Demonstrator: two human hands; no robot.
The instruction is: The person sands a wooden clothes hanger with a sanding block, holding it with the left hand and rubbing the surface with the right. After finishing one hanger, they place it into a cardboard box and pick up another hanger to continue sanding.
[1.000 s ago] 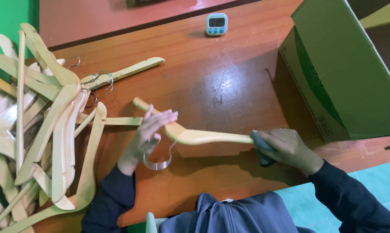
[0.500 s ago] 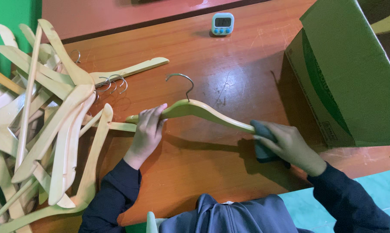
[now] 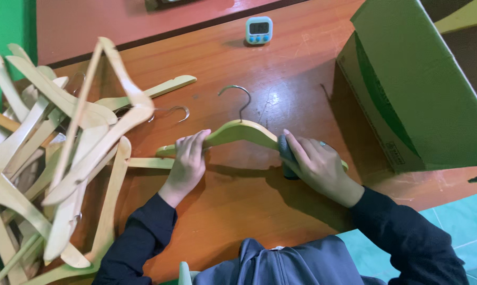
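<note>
A wooden hanger point(image 3: 238, 132) is held flat on the table point(image 3: 301, 68), hook pointing away. Its left end is clasped by the left hand point(image 3: 186, 161). A dark pad point(image 3: 287, 155) is pressed on its right arm by the right hand point(image 3: 317, 163). Bare table is left toward the timer point(image 3: 259, 30); a hanger pile point(image 3: 64, 148) lies just left, a box point(image 3: 418, 89) near right.

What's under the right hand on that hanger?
A dark grey block pressed against the wooden hanger, partly visible left of the right hand. The hand covers the rest of it and the hanger's right arm.
</note>
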